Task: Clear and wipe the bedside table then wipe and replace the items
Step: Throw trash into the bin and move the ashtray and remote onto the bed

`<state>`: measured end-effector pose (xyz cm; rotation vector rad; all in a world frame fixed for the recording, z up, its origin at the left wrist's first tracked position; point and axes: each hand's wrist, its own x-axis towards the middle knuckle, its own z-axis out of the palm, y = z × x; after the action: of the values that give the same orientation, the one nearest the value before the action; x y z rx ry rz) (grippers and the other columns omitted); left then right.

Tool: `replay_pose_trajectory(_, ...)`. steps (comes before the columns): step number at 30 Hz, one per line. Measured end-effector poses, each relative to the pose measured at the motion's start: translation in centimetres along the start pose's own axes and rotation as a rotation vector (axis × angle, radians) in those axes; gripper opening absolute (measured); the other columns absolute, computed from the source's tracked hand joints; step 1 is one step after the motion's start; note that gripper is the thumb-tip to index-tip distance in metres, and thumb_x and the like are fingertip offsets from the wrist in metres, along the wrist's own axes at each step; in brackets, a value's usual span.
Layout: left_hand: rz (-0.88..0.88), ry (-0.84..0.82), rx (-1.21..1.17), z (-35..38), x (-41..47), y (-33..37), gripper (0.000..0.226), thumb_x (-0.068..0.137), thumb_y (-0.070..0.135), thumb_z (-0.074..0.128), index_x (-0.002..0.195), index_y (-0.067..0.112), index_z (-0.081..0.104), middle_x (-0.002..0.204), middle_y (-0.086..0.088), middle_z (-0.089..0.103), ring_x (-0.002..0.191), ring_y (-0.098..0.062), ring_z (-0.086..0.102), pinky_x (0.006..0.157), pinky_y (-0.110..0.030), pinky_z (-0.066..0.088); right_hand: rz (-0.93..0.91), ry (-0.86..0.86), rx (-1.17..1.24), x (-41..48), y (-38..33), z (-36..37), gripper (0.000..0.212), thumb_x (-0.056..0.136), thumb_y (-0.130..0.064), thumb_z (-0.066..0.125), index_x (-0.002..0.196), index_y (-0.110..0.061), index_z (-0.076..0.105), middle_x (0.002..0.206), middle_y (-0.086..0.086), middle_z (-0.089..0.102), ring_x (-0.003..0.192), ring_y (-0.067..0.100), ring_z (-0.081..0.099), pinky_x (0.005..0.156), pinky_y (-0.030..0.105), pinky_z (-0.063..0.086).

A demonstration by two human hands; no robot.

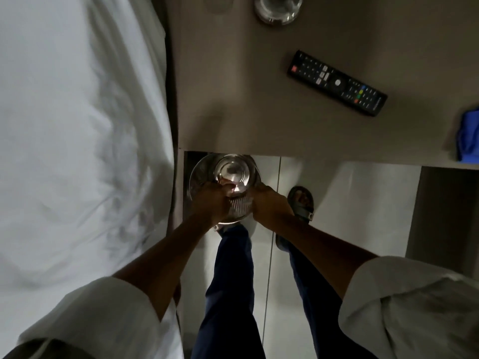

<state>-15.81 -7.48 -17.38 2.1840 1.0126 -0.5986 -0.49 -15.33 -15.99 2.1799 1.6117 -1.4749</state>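
I hold a clear drinking glass (232, 172) with both hands just in front of the bedside table's (233, 112) front edge, above the floor. My left hand (211, 202) grips its near side with fingers reaching into the rim. My right hand (269, 206) clasps the right side. A pale ribbed cloth (238, 206) shows between my hands, pressed on the glass. On the table lie a black remote control (337, 82), a glass ashtray (278, 7) at the far edge, and a blue cloth (469, 137) at the right edge.
A bed with white sheets (77, 125) runs along the left, tight against the table. Pale floor tiles (350, 203) lie below, with my legs and a sandalled foot (302, 203) on them. A dark panel (445, 211) stands at the right.
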Motion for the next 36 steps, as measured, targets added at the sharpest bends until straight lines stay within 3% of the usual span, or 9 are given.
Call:
replay_pose_trajectory(3, 0.001, 0.217, -0.04, -3.7, 1.8, 0.3, 0.041, 0.08, 0.024, 0.053, 0.119, 0.016, 0.064, 0.115, -0.014, 0.07, 0.11, -0.035, 0.062, 0.094, -0.044, 0.051, 0.037, 0.202, 0.058, 0.0, 0.3, -4.1, 0.032, 0.085, -0.011, 0.053, 0.117, -0.01, 0.048, 0.116, 0.01, 0.054, 0.096, 0.028, 0.059, 0.074, 0.039, 0.05)
replay_pose_trajectory(6, 0.082, 0.395, 0.066, -7.7, 4.3, 1.7, 0.039, 0.074, 0.014, 0.062, 0.113, 0.017, 0.065, 0.089, -0.012, 0.073, 0.078, -0.035, 0.068, 0.067, -0.038, 0.055, 0.015, 0.465, 0.1, 0.6, 1.2, -8.9, 0.022, 0.079, -0.003, 0.051, 0.102, -0.005, 0.049, 0.104, 0.013, 0.053, 0.077, 0.029, 0.056, 0.062, 0.041, 0.053)
replay_pose_trajectory(9, 0.248, 0.632, 0.133, -12.0, 7.2, 5.0, 0.031, 0.078, 0.016, 0.061, 0.108, 0.015, 0.066, 0.089, -0.005, 0.071, 0.077, -0.027, 0.064, 0.067, -0.035, 0.05, 0.016, 0.663, 0.1, 2.1, 3.0, -14.0, 0.022, 0.076, -0.005, 0.05, 0.099, -0.003, 0.049, 0.099, 0.016, 0.052, 0.075, 0.03, 0.054, 0.057, 0.04, 0.05)
replay_pose_trajectory(11, 0.272, 0.669, 0.156, -14.7, 9.7, 7.2, 0.031, 0.081, 0.02, 0.06, 0.112, 0.016, 0.063, 0.098, -0.005, 0.07, 0.084, -0.026, 0.063, 0.071, -0.036, 0.049, 0.085, 0.728, 0.057, 3.0, 4.8, -16.9, 0.033, 0.071, -0.007, 0.052, 0.103, -0.005, 0.049, 0.104, 0.017, 0.053, 0.088, 0.033, 0.054, 0.069, 0.043, 0.05)
replay_pose_trajectory(16, 0.176, 0.596, 0.221, -20.5, 18.3, 9.6, 0.058, 0.084, 0.043, 0.061, 0.133, 0.015, 0.049, 0.131, -0.013, 0.056, 0.118, -0.033, 0.052, 0.093, -0.045, 0.043, 0.187, 0.531, -0.21, 4.3, 10.0, -20.3, 0.073, 0.07, -0.03, 0.069, 0.135, -0.017, 0.038, 0.135, 0.014, 0.042, 0.122, 0.034, 0.04, 0.099, 0.051, 0.036)
replay_pose_trajectory(20, -0.063, 0.494, 0.098, -23.1, 24.1, 10.9, 0.103, 0.072, 0.074, 0.06, 0.149, 0.016, 0.026, 0.155, -0.018, 0.028, 0.143, -0.037, 0.025, 0.112, -0.052, 0.028, 0.146, 0.494, -0.283, 4.7, 11.7, -20.5, 0.074, 0.074, -0.029, 0.068, 0.14, -0.024, 0.036, 0.138, 0.013, 0.044, 0.125, 0.034, 0.041, 0.103, 0.051, 0.035)
replay_pose_trajectory(23, -0.249, 0.435, -0.026, -23.5, 26.6, 11.8, 0.115, 0.067, 0.081, 0.059, 0.152, 0.016, 0.017, 0.159, -0.025, 0.014, 0.147, -0.041, 0.012, 0.116, -0.054, 0.019, 0.146, 0.497, -0.291, 4.6, 12.4, -20.4, 0.071, 0.076, -0.025, 0.067, 0.14, -0.026, 0.036, 0.137, 0.013, 0.047, 0.124, 0.034, 0.043, 0.103, 0.051, 0.034)
replay_pose_trajectory(30, -0.237, 0.542, -0.223, -21.2, 27.5, 11.1, 0.099, 0.065, 0.053, 0.078, 0.144, 0.023, 0.027, 0.146, -0.018, 0.035, 0.135, -0.037, 0.034, 0.107, -0.05, 0.036, 0.188, 0.476, -0.276, 3.2, 12.3, -19.0, 0.069, 0.083, -0.023, 0.062, 0.143, -0.028, 0.029, 0.134, 0.015, 0.049, 0.12, 0.033, 0.046, 0.101, 0.05, 0.035)
replay_pose_trajectory(36, -0.114, 0.598, -0.384, -18.9, 21.4, 9.5, 0.108, 0.067, 0.038, 0.082, 0.152, 0.018, 0.019, 0.151, -0.017, 0.024, 0.139, -0.033, 0.029, 0.113, -0.042, 0.036, 0.28, 0.505, 0.04, 2.0, 9.6, -18.8, 0.065, 0.081, -0.033, 0.064, 0.138, -0.024, 0.032, 0.131, 0.015, 0.051, 0.119, 0.031, 0.047, 0.098, 0.048, 0.041)
